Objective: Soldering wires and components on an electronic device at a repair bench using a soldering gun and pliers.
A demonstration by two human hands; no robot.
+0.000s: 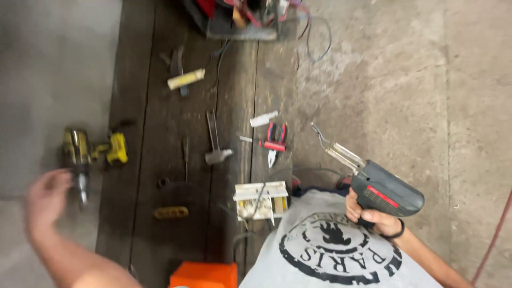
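Your right hand [373, 216] is closed round the grip of the dark soldering gun [381, 189], tip pointing up-left. Left hand [45, 197], blurred, fingers spread, holds nothing, just beside the yellow drill [93, 151]. Orange box [204, 275] at bottom edge; white box [261, 200] on planks.

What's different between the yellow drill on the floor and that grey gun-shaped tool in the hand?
The yellow drill lies on the floor near the open left hand; the grey soldering gun is gripped in the right hand. The drill is yellow and black and blurred; the gun is dark grey with a red stripe and a thin wire tip. Both have pistol-style bodies.
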